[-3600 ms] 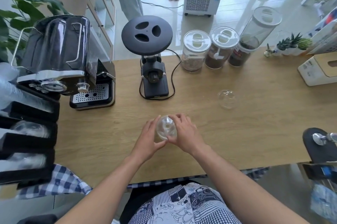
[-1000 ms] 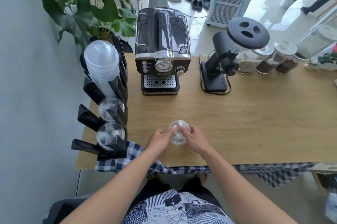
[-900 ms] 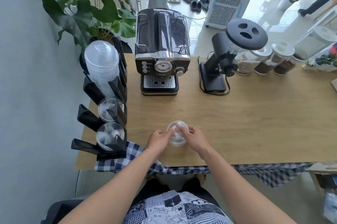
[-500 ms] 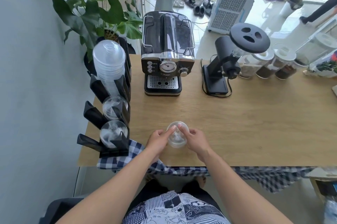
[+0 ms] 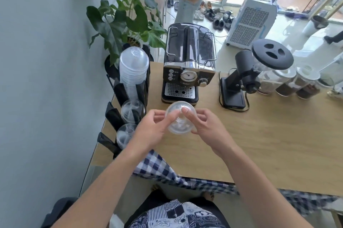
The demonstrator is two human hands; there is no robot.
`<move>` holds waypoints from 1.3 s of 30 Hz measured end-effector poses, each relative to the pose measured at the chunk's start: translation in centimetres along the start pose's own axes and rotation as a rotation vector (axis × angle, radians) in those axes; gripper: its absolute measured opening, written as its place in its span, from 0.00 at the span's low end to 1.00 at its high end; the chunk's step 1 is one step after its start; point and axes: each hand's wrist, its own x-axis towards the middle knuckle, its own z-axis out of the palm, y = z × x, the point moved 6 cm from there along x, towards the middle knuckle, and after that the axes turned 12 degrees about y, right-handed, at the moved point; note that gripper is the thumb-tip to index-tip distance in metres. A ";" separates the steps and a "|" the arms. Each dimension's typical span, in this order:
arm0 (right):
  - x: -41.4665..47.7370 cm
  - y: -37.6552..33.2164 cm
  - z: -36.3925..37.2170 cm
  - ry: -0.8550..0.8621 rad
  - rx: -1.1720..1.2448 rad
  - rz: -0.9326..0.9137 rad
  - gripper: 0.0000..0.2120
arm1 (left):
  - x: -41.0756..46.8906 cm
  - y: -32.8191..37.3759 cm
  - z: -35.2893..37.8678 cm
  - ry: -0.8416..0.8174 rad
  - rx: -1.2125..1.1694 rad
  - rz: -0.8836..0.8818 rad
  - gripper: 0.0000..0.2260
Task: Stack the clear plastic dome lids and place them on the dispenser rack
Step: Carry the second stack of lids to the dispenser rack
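A small stack of clear plastic dome lids [image 5: 179,118] is held above the wooden counter, gripped from both sides. My left hand [image 5: 154,129] pinches its left edge and my right hand [image 5: 202,127] holds its right edge, a finger resting over the top. To the left stands the black dispenser rack [image 5: 118,95]. Its far slot carries a tall stack of clear lids [image 5: 134,66]. Its two nearer slots each hold a clear dome lid, one [image 5: 132,110] behind the other [image 5: 125,134].
An espresso machine [image 5: 189,62] stands just behind the hands, and a black grinder [image 5: 246,75] with its cable sits to its right. Glass jars [image 5: 297,84] line the far right. A checked cloth [image 5: 159,170] hangs over the counter's near edge. A plant [image 5: 122,21] rises behind the rack.
Both hands have lifted the stacked lids up and a little left, toward the rack. The camera has come closer to the counter.
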 end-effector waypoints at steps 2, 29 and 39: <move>-0.9 -2.3 1.5 -0.046 -0.006 -0.046 0.37 | -0.6 1.6 -2.9 0.053 0.029 0.036 0.38; 2.2 3.5 17.0 -0.313 -0.270 0.148 0.53 | 4.1 -6.1 -16.2 0.142 0.265 -0.214 0.40; 3.5 6.9 18.3 -0.337 -0.375 0.284 0.58 | 7.4 -10.3 -15.2 -0.002 0.298 -0.410 0.47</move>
